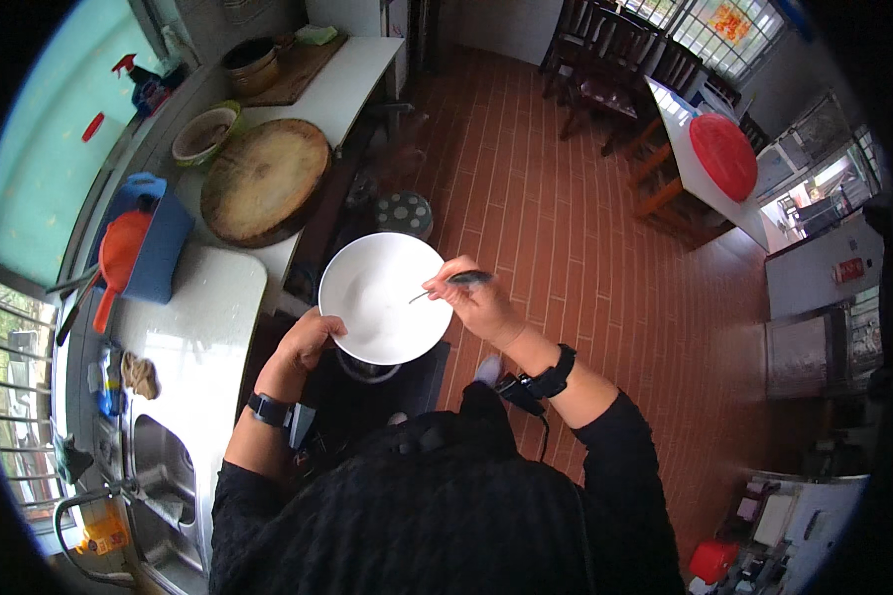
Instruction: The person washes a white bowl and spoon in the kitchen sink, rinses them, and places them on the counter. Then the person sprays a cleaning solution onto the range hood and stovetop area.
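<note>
A round white bowl [372, 297] is held up in front of my body, its hollow facing up. My left hand [313, 337] closes on its lower left rim, the thumb lying over the edge. At the bowl's right side, my right hand [476, 305] grips a slim utensil with a dark handle [469, 279]. Its thin metal end reaches over the inside of the bowl; I cannot make out its tip. The bowl's inside looks plain white, and any contents are too faint to tell.
On the left counter [203, 297] lie a round wooden chopping board [268, 178], a green-rimmed bowl [205, 133] and a blue basket [164, 248] with an orange scoop [122, 256]. A steel sink [164, 461] is nearer. A table with a red cover [722, 157] stands far right.
</note>
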Motion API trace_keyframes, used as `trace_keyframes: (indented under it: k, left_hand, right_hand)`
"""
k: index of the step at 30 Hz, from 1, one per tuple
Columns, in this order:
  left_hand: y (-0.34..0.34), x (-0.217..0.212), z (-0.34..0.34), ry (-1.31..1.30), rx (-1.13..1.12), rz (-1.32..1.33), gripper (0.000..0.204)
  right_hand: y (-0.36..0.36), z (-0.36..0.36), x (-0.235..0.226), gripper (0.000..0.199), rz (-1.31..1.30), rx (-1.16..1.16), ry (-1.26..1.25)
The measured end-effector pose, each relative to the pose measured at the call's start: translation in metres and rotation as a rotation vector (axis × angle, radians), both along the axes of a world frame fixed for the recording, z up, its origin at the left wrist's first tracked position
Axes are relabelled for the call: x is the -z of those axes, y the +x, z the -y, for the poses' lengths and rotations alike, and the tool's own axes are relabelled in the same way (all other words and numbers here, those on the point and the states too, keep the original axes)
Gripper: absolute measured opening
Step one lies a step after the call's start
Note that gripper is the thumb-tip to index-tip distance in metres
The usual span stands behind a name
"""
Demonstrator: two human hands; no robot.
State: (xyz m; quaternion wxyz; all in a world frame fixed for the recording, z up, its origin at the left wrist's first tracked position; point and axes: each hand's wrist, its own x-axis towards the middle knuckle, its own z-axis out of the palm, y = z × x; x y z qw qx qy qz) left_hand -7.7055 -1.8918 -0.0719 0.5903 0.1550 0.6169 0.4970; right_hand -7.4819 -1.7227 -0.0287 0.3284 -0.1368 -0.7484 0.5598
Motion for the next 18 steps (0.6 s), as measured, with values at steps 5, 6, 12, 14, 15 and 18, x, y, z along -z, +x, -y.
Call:
trace_keyframes:
  k: [5, 6, 12, 14, 15, 18]
  left_hand:
    - [-0.007, 0.002, -0.145, 0.013, -0.062, 0.021, 0.046]
    - [-0.008, 0.000, -0.169, 0.023, -0.114, 0.031, 0.047]
    - [-0.043, -0.025, -0.299, 0.113, -0.408, 0.106, 0.052]
    - [-0.066, -0.033, -0.328, 0.209, -0.451, 0.102, 0.051]
    - [-0.082, -0.035, -0.343, 0.097, -0.501, 0.033, 0.049]
    - [-0.137, -0.039, -0.388, 0.061, -0.582, 0.121, 0.052]
  right_hand:
    - [-0.016, -0.164, -0.006, 0.013, 0.113, -0.032, 0.157]
    - [-0.026, -0.200, -0.009, 0.011, 0.099, -0.047, 0.285]
    - [-0.109, -0.382, -0.039, 0.015, 0.090, -0.199, 0.336]
    - [-0.151, -0.429, -0.049, 0.018, 0.117, -0.302, 0.269]
    - [-0.171, -0.449, -0.052, 0.019, 0.080, -0.351, 0.271]
    - [-0.229, -0.510, -0.059, 0.021, 0.089, -0.473, 0.205]
